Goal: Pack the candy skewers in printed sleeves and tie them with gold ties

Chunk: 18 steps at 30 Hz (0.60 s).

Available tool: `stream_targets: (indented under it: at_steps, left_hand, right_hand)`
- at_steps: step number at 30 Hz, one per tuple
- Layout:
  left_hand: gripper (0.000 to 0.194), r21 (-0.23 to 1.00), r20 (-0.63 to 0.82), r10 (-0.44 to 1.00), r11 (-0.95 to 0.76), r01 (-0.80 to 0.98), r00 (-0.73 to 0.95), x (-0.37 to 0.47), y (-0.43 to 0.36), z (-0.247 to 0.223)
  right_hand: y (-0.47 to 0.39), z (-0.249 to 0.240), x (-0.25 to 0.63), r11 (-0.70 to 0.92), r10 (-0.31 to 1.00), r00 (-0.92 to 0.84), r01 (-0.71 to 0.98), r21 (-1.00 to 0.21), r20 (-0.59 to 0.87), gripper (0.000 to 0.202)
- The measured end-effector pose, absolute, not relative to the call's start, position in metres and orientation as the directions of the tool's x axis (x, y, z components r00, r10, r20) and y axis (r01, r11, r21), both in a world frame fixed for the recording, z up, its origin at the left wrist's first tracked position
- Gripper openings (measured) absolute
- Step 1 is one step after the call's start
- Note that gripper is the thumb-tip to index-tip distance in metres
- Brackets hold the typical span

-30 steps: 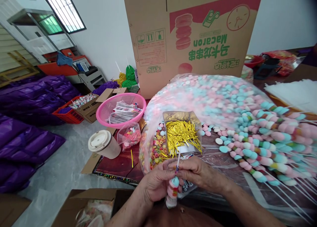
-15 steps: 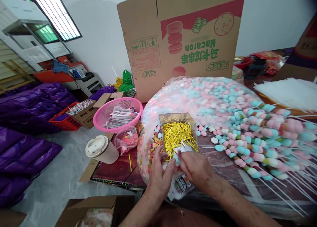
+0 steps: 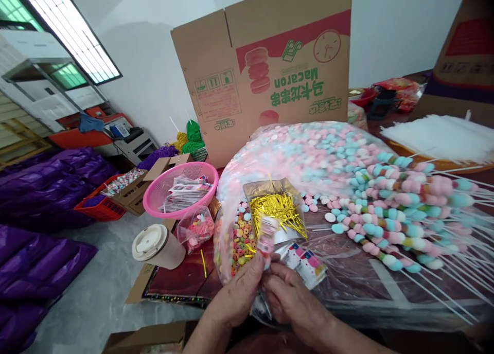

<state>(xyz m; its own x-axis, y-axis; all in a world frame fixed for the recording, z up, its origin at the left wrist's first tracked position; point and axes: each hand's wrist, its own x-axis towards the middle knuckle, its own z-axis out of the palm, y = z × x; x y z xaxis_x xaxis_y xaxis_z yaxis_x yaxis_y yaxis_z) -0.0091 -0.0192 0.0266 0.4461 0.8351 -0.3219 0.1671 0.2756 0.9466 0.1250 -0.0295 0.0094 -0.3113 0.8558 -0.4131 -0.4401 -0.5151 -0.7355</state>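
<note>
Dark red tabletop is partly seen. At lower centre, a printed packet is pinched near its base by the left hand; the right hand is curled close, its grip cannot be told. Base closing seems in progress; steady pinching is probably needed. Gold strips are kept beyond.

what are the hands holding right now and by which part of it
A wrapped candy piece, pointing up and blurred, held near its lower end by the left hand. The right hand is at that end too; its exact grip is hidden.
</note>
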Motion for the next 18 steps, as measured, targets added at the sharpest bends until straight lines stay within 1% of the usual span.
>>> stream_targets:
  at_steps: [1, 3, 4, 5, 6, 7, 8, 9, 10, 11, 12, 13, 14, 15, 16, 17, 18]
  left_hand:
    - [0.047, 0.956, -0.292, 0.861, 0.254, 0.146, 0.417, -0.003, -0.022, 0.023]
    - [0.044, 0.961, -0.275, 0.881, 0.244, 0.128, 0.384, 0.007, -0.025, 0.02]
    - [0.042, 0.961, -0.276, 0.891, 0.243, 0.134, 0.36, 0.01, -0.025, 0.02]
    - [0.04, 0.961, -0.273, 0.904, 0.241, 0.137, 0.33, 0.011, -0.025, 0.019]
    - [0.039, 0.963, -0.267, 0.918, 0.238, 0.131, 0.293, 0.012, -0.024, 0.018]
    - [0.039, 0.966, -0.252, 0.937, 0.228, 0.124, 0.243, 0.012, -0.022, 0.016]
    - [0.039, 0.97, -0.225, 0.958, 0.204, 0.13, 0.179, 0.012, -0.02, 0.014]
    - [0.039, 0.972, -0.187, 0.976, 0.167, 0.164, 0.114, 0.012, -0.017, 0.011]
    - [0.038, 0.965, -0.142, 0.987, 0.122, 0.233, 0.072, 0.013, -0.015, 0.008]
    - [0.037, 0.939, -0.094, 0.993, 0.064, 0.337, 0.073, 0.015, -0.013, 0.006]
    - [0.034, 0.889, -0.055, 0.99, -0.012, 0.458, 0.132, 0.019, -0.012, 0.003]
    - [0.032, 0.82, -0.039, 0.968, -0.11, 0.561, 0.246, 0.023, -0.012, 0.001]
    - [0.029, 0.75, -0.055, 0.92, -0.219, 0.625, 0.388, 0.028, -0.012, 0.0]
    - [0.028, 0.689, -0.092, 0.853, -0.318, 0.652, 0.513, 0.033, -0.012, -0.001]
    - [0.029, 0.639, -0.131, 0.791, -0.394, 0.661, 0.598, 0.038, -0.011, -0.002]
    - [0.03, 0.598, -0.161, 0.755, -0.437, 0.672, 0.635, 0.041, -0.009, -0.003]
    - [0.03, 0.561, -0.179, 0.751, -0.453, 0.693, 0.635, 0.043, -0.006, -0.004]
  right_hand:
    - [-0.032, 0.01, 0.121, -0.562, 0.826, -0.386, -0.496, -0.662, -0.411, 0.023]
    - [-0.035, 0.005, 0.117, -0.6, 0.8, -0.473, -0.606, -0.523, -0.369, 0.028]
    - [-0.036, 0.001, 0.118, -0.61, 0.792, -0.507, -0.626, -0.485, -0.34, 0.032]
    - [-0.035, -0.004, 0.119, -0.627, 0.776, -0.548, -0.612, -0.483, -0.313, 0.036]
    - [-0.035, -0.008, 0.12, -0.636, 0.759, -0.582, -0.565, -0.526, -0.292, 0.04]
    - [-0.034, -0.011, 0.123, -0.611, 0.761, -0.585, -0.5, -0.614, -0.281, 0.043]
    - [-0.033, -0.012, 0.125, -0.534, 0.797, -0.541, -0.423, -0.732, -0.269, 0.045]
    - [-0.032, -0.012, 0.128, -0.406, 0.862, -0.448, -0.335, -0.85, -0.236, 0.045]
    - [-0.031, -0.01, 0.13, -0.253, 0.931, -0.324, -0.243, -0.936, -0.167, 0.042]
    - [-0.03, -0.008, 0.134, -0.111, 0.977, -0.199, -0.163, -0.98, -0.077, 0.037]
    - [-0.029, -0.005, 0.14, -0.018, 0.995, -0.101, -0.11, -0.994, -0.007, 0.033]
    - [-0.03, -0.004, 0.148, 0.019, 0.999, -0.038, -0.094, -0.995, 0.023, 0.034]
    - [-0.033, -0.004, 0.16, 0.005, 1.0, -0.002, -0.107, -0.994, 0.005, 0.037]
    - [-0.039, -0.006, 0.176, -0.033, 0.999, 0.034, -0.128, -0.991, -0.037, 0.037]
    - [-0.048, -0.01, 0.196, -0.071, 0.993, 0.087, -0.137, -0.988, -0.084, 0.035]
    - [-0.062, -0.016, 0.22, -0.115, 0.981, 0.146, -0.113, -0.987, -0.131, 0.033]
    - [-0.08, -0.021, 0.246, -0.112, 0.961, 0.251, -0.036, -0.993, -0.117, 0.032]
